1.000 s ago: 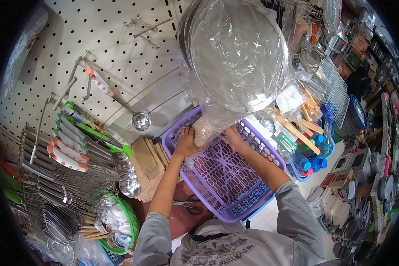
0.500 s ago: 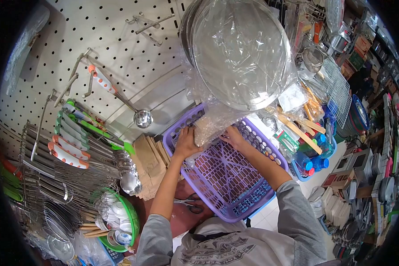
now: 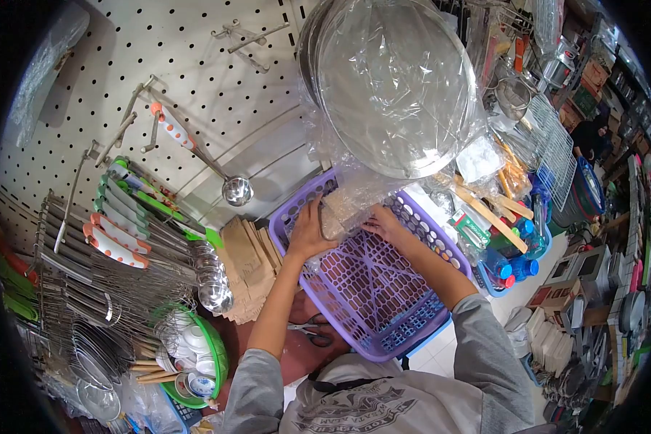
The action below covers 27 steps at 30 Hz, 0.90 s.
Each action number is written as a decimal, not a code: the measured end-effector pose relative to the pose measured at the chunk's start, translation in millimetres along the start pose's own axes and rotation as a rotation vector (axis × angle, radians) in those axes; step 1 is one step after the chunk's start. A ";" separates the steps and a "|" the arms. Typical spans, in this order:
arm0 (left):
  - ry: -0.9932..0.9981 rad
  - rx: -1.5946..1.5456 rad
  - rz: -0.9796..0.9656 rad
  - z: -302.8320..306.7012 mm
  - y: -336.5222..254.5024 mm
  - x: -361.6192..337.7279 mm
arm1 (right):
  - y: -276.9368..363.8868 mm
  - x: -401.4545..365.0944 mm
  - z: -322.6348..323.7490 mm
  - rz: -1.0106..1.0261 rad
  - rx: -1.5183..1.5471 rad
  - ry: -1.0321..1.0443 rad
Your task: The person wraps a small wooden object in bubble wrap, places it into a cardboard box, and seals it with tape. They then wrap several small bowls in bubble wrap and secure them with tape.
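Observation:
A purple plastic basket lies before me, its slotted bottom showing. At its far end a clear plastic bag with a brownish bundle sits between my hands. My left hand is wrapped round the left side of this bundle, thumb toward the right. On the bundle's right, my right hand has its fingers bent against the plastic, with the fingertips partly hidden. Large round metal trays in clear wrap stand just beyond the basket.
Ladles and spatulas hang on the white pegboard at left. Brown paper packets stand left of the basket, scissors below them. A green basket holds small bowls. Bottles and wooden utensils are at right.
The view has shifted slightly, so the hanging ladle appears a little further right. My left hand sits slightly further right over the bundle; my right hand is nearly unmoved.

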<state>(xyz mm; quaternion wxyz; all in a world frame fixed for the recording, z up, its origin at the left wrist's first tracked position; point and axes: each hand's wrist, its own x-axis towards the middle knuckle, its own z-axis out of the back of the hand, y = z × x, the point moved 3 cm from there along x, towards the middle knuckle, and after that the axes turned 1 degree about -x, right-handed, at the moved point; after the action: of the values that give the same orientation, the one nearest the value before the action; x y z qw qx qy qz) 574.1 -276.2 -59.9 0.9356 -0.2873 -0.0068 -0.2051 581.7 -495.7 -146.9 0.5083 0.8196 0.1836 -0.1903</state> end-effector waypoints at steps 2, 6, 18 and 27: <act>-0.039 -0.015 -0.011 1.4 -10.2 -0.6 | 3.2 0.3 -0.4 -0.009 -0.004 0.013; 0.076 0.200 -0.058 -1.1 -23.3 -0.6 | -4.9 9.3 7.7 -0.002 -0.004 0.083; 0.115 0.223 -0.114 -14.3 -6.1 4.6 | 0.6 12.5 12.2 -0.070 -0.068 0.150; -0.048 0.095 -0.015 -7.6 -5.6 5.9 | -1.8 11.4 12.1 -0.060 -0.056 0.126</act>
<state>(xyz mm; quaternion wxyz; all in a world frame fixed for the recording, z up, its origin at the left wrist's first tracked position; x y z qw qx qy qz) 576.5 -286.7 -62.4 0.9462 -0.2474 -0.0411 -0.2045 589.1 -504.7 -158.9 0.5123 0.8096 0.2450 -0.1484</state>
